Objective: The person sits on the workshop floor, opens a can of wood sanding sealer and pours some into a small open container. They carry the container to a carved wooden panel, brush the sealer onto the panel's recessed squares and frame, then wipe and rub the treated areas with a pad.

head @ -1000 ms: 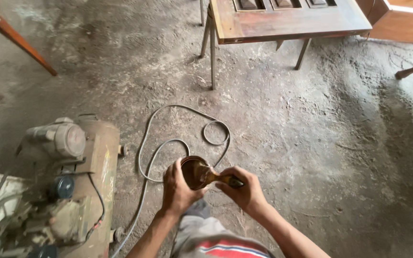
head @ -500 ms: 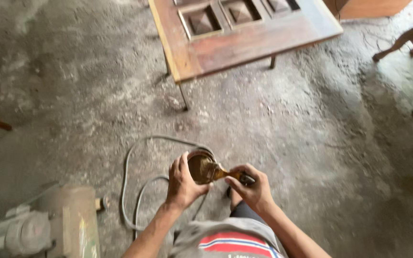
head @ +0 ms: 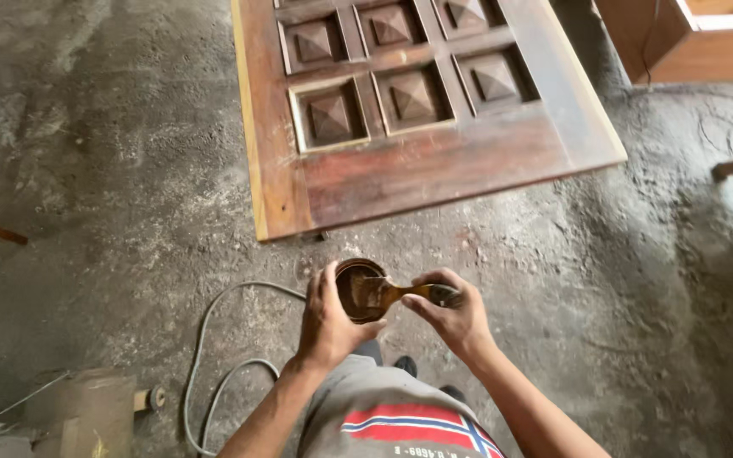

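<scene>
Two hands at work over the concrete floor (head: 112, 212): left hand (head: 326, 322) curled around a small tin of brown stain (head: 358, 288), right hand (head: 456, 315) pinching a loaded brush (head: 383, 294) above it; tilting risks spills near the panelled door (head: 417, 110).

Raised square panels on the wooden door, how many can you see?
6 on the door: three whole in the near row, and three in the far row. More may lie beyond the frame's top.
</scene>
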`<state>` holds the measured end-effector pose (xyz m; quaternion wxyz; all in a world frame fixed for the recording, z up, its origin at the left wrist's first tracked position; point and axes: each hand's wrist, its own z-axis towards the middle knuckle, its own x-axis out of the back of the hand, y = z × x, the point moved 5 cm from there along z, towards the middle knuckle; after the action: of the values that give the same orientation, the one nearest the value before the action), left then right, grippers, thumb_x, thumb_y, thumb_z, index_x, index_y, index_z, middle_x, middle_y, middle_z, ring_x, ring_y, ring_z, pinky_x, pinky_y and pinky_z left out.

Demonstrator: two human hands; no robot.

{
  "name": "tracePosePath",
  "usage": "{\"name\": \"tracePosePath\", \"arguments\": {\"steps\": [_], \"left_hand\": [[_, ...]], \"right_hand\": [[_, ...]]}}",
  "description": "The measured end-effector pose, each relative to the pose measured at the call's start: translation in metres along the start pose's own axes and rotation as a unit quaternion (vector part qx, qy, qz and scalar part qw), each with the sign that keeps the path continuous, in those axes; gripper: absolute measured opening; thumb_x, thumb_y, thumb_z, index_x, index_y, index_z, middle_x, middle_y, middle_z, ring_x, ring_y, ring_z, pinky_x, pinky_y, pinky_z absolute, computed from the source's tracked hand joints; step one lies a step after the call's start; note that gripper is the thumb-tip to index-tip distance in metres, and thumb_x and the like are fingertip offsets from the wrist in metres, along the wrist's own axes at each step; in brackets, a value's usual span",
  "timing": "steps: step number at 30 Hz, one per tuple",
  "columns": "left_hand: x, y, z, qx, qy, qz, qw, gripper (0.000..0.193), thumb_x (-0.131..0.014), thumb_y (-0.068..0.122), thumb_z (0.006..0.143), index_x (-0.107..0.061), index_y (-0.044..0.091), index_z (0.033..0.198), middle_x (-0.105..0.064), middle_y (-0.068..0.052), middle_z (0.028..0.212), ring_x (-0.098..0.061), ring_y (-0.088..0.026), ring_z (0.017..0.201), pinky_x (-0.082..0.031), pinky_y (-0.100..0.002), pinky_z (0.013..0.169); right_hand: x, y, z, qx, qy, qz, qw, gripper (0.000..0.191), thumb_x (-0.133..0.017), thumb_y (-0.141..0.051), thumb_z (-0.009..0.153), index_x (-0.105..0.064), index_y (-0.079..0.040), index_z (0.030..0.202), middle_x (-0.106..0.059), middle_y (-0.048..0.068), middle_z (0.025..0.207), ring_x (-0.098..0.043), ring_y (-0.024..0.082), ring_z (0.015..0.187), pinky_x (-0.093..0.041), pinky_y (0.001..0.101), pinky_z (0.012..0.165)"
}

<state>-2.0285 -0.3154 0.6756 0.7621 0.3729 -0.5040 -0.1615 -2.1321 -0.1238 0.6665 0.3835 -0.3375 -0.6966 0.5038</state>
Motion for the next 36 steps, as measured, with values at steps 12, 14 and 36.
{"name": "tracePosePath", "arguments": {"steps": [12, 14, 36], "left_hand": [[-0.203, 0.044, 0.235, -0.103, -0.092, -0.081, 0.987, 0.125, -0.098, 0.039, 0.055, -0.031, -0.009, 0.149, -0.047, -0.032, 0.142, -0.045, -0.047, 0.134, -0.040, -0.052, 0.114], [-0.242, 0.060, 0.273, -0.127, -0.106, -0.097, 0.981, 0.128, -0.097, 0.042, 0.054, -0.029, -0.010, 0.148, -0.043, -0.034, 0.141, -0.042, -0.048, 0.134, -0.038, -0.054, 0.114], [-0.411, 0.116, 0.381, -0.057, -0.110, 0.012, 0.992, 0.143, -0.094, 0.065, 0.044, -0.027, -0.003, 0.151, -0.050, -0.021, 0.132, -0.050, -0.036, 0.125, -0.038, -0.052, 0.114]], "right_hand": [[0.173, -0.008, 0.182, 0.001, 0.085, -0.071, 0.994, 0.022, -0.079, -0.014, 0.087, -0.076, -0.005, 0.107, -0.074, 0.001, 0.088, -0.066, 0.007, 0.074, -0.055, 0.0236, 0.064], [0.207, -0.015, 0.210, 0.055, 0.103, -0.166, 0.979, 0.021, -0.080, -0.014, 0.086, -0.075, -0.005, 0.104, -0.075, -0.002, 0.094, -0.071, 0.005, 0.082, -0.060, 0.0225, 0.071], [0.381, 0.001, 0.346, 0.090, 0.024, -0.144, 0.985, 0.015, -0.077, -0.010, 0.094, -0.074, -0.002, 0.106, -0.076, 0.002, 0.098, -0.070, 0.004, 0.084, -0.059, 0.0205, 0.074]]}}
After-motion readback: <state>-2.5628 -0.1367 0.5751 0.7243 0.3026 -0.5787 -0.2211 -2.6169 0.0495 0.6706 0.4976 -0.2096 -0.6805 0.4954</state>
